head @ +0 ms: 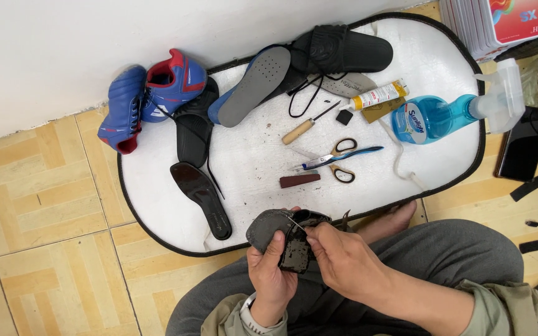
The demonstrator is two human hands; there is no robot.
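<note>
**Sole piece, hand-stitching under way**

Sole piece (pixel 281 239): dark, worn, held over the lap at the near edge of the white mat (pixel 256 155), which lies on the tiled floor (pixel 51 249).

Left to right on and by the mat: blue boot (pixel 122 109) and blue-red boot (pixel 175 81) at the far left edge; black insole (pixel 202 199); grey insole (pixel 255 86) leaning on a black shoe (pixel 337 50); awl (pixel 306 127) with wooden handle; red block (pixel 299 180); scissors (pixel 337 158); glue tube (pixel 378 95); blue spray bottle (pixel 443 115); black phone (pixel 523 152) on the floor.

Left hand (pixel 272 270): fingers clenched round the sole piece, thumb on top. Right hand (pixel 340 252): fingers pinched on a thin needle (pixel 296 222) at the piece's upper edge.

Step, as judged: a stitch is being worked through the edge. The next move would call for a firm left grip and a straight pull or push on the needle, clear of the left thumb.
</note>
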